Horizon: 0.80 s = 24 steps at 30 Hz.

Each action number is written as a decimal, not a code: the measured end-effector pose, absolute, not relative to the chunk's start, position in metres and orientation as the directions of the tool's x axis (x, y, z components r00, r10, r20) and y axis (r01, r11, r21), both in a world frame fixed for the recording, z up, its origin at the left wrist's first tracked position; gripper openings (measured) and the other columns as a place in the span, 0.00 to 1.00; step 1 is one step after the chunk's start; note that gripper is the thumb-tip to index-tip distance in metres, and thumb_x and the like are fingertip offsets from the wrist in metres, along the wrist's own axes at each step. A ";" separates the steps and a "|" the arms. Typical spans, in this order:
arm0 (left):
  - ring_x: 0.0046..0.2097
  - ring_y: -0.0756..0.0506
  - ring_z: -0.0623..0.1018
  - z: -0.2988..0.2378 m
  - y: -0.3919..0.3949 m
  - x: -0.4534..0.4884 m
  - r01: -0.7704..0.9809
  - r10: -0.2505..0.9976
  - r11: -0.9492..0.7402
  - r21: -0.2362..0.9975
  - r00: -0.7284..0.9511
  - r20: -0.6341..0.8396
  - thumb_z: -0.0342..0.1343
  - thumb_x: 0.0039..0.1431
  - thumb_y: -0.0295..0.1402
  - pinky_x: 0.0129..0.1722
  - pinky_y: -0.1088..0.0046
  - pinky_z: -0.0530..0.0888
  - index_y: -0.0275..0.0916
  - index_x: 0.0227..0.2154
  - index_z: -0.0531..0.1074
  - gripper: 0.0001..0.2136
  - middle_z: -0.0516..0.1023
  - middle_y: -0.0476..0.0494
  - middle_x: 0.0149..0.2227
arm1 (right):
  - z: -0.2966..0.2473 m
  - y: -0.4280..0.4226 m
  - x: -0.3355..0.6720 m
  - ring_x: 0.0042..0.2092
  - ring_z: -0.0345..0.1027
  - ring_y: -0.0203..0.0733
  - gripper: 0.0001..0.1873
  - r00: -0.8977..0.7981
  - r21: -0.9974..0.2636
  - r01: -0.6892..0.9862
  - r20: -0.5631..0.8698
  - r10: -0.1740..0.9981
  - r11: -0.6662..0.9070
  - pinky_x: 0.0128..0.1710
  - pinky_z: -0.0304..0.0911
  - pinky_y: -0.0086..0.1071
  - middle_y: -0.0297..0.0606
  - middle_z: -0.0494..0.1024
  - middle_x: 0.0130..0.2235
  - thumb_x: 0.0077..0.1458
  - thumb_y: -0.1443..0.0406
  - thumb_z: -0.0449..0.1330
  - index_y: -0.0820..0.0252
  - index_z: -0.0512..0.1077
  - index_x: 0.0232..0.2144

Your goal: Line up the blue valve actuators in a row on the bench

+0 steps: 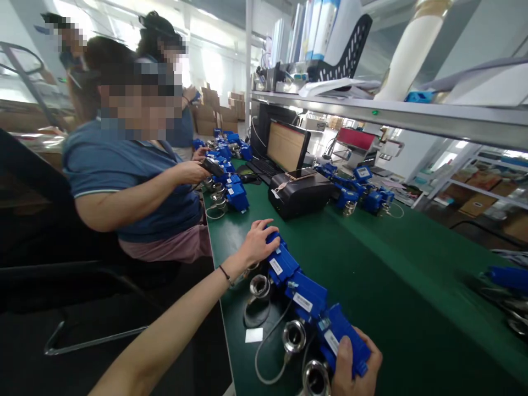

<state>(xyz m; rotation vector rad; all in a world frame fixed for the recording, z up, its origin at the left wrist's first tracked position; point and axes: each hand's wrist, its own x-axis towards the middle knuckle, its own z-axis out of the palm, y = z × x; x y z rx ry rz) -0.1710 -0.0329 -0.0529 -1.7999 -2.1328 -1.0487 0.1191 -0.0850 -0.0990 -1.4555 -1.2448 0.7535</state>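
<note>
Three blue box-shaped valve units with steel fittings lie in a row on the green table (371,264) in front of me. My left hand (258,242) rests over the farthest blue unit (279,263), fingers curled on its top. My right hand (357,369) grips the nearest blue unit (340,335) at the bottom edge, thumb pressed on its side. The middle unit (307,297) lies untouched between them. Steel fittings (293,335) and grey cables stick out to the left of the units.
A co-worker in a blue shirt (124,181) sits to my left, handling more blue units (231,187). A black printer (299,198), a monitor (286,146) and another group of blue units (358,192) stand farther back. A shelf (391,113) runs overhead. A white label (253,334) lies near the table's edge.
</note>
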 end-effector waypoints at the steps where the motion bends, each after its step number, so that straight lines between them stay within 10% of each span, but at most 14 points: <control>1: 0.56 0.39 0.62 -0.053 -0.029 -0.186 0.916 0.797 0.039 0.398 -0.269 0.541 0.50 0.57 0.38 0.57 0.55 0.63 0.40 0.40 0.73 0.13 0.66 0.40 0.54 | -0.097 -0.080 0.107 0.35 0.70 0.46 0.24 0.233 -0.952 0.299 0.141 0.962 0.067 0.31 0.66 0.36 0.45 0.71 0.40 0.54 0.49 0.53 0.60 0.62 0.45; 13: 0.55 0.43 0.64 -0.061 0.000 -0.304 0.953 0.810 0.076 0.292 -0.230 0.540 0.44 0.61 0.41 0.60 0.60 0.58 0.40 0.41 0.74 0.17 0.72 0.44 0.50 | -0.112 -0.024 0.007 0.38 0.68 0.45 0.23 0.084 -0.952 0.217 0.238 0.968 0.215 0.38 0.64 0.37 0.42 0.69 0.39 0.54 0.50 0.53 0.59 0.59 0.44; 18: 0.61 0.38 0.59 -0.049 0.002 -0.295 0.954 0.797 0.148 0.261 -0.272 0.540 0.46 0.61 0.39 0.61 0.44 0.45 0.44 0.41 0.74 0.13 0.69 0.45 0.54 | -0.114 -0.019 0.004 0.39 0.67 0.47 0.25 0.035 -0.953 0.215 0.227 0.973 0.214 0.41 0.63 0.39 0.43 0.69 0.40 0.53 0.49 0.53 0.60 0.59 0.45; 24: 0.65 0.37 0.48 -0.067 -0.081 -0.221 0.903 0.634 0.279 0.326 -0.428 0.644 0.38 0.65 0.39 0.62 0.48 0.50 0.33 0.60 0.54 0.24 0.54 0.33 0.63 | -0.119 -0.017 0.005 0.43 0.66 0.48 0.28 -0.062 -0.938 0.207 0.270 0.961 0.277 0.45 0.61 0.40 0.45 0.69 0.43 0.52 0.49 0.54 0.62 0.58 0.48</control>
